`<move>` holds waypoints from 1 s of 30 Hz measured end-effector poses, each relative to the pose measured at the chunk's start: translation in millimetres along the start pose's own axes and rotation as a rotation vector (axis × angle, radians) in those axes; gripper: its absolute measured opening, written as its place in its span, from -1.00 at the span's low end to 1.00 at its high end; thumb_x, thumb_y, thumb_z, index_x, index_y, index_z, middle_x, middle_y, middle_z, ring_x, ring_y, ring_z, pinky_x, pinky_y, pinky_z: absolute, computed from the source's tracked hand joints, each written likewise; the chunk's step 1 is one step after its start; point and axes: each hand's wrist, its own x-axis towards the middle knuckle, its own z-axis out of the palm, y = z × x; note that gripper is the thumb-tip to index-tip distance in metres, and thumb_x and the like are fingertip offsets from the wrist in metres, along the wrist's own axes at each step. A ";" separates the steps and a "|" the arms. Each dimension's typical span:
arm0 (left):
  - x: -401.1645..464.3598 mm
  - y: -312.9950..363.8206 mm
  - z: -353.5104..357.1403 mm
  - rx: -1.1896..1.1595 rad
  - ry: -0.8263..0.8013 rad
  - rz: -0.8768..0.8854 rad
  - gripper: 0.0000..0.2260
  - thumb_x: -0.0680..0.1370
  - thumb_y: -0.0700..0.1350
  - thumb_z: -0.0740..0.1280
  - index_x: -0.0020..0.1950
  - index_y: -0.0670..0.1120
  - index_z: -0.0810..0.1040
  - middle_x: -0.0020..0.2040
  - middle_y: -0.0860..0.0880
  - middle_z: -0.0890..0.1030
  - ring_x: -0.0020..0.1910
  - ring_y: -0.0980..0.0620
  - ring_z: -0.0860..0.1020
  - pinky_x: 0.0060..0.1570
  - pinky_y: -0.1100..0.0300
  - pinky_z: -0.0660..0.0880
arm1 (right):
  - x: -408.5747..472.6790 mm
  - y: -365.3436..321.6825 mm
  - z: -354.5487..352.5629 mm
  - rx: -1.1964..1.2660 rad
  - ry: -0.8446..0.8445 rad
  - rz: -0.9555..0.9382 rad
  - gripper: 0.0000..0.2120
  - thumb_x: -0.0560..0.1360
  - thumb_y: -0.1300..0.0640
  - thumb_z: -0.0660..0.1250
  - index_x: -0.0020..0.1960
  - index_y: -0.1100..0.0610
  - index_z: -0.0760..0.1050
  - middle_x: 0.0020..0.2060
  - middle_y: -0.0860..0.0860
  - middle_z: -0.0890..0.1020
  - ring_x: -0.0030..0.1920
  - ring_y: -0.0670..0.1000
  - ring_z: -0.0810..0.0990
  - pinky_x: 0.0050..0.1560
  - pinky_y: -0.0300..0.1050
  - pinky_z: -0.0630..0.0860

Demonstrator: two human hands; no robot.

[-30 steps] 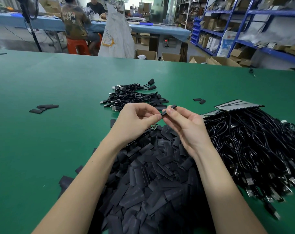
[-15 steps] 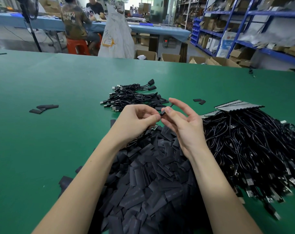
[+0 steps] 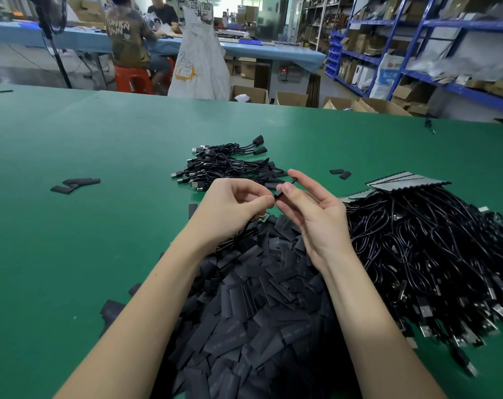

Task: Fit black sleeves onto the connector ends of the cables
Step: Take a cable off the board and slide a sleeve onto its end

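On the green workbench we find fitting underway — our left hand pinches the cable end, our right hand pinches a black sleeve above the sleeve pile. Next, we judge — push it fully home.

Two hands work above the table: one left hand and one right hand. Between them is one black sleeve. There are three heaps on the green table: one pile of loose sleeves, one big pile of cables, and one smaller bundle of cables. Two people sit at the far table, too many sleeves and cables to count.
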 end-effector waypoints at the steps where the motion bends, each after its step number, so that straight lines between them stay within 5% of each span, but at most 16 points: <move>1: -0.1 0.0 0.0 -0.004 -0.003 0.000 -0.97 0.53 -0.18 0.49 -0.10 -0.12 0.70 -0.30 -0.01 0.68 -0.32 0.12 0.57 -0.27 0.39 0.47 | 0.3 0.2 0.0 -0.002 0.004 0.000 -0.73 0.40 0.23 0.51 0.09 0.08 0.68 -0.14 0.11 0.74 -0.09 -0.02 0.73 -0.07 -0.21 0.64; 16: 1.1 -0.1 -0.4 0.008 -0.020 0.012 -0.95 0.55 -0.16 0.48 -0.11 -0.05 0.68 -0.29 0.05 0.67 -0.29 0.14 0.58 -0.27 0.41 0.45 | 1.4 1.1 0.5 -0.013 0.010 0.002 -0.77 0.50 0.31 0.46 0.10 0.09 0.67 -0.17 0.10 0.73 -0.10 -0.03 0.71 -0.07 -0.20 0.64; 22: 2.0 -4.4 -16.2 0.073 -0.163 -0.086 -0.91 0.54 -0.08 0.49 0.00 -0.05 0.67 -0.24 0.10 0.65 -0.27 0.19 0.55 -0.20 0.42 0.47 | 1.5 -1.4 -2.4 -0.013 0.024 -0.010 -0.78 0.52 0.29 0.44 0.12 0.07 0.66 -0.16 0.10 0.73 -0.12 -0.03 0.70 -0.07 -0.20 0.64; 30: 0.0 2.3 -20.8 0.033 -0.168 -0.086 -0.94 0.58 -0.20 0.43 -0.02 -0.17 0.69 -0.25 -0.08 0.63 -0.33 0.09 0.45 -0.31 0.37 0.44 | 5.4 -7.4 -12.8 -0.040 -0.023 0.099 -0.62 0.56 -0.07 0.43 0.32 0.02 0.47 0.05 0.12 0.74 0.04 0.16 0.73 -0.06 -0.09 0.67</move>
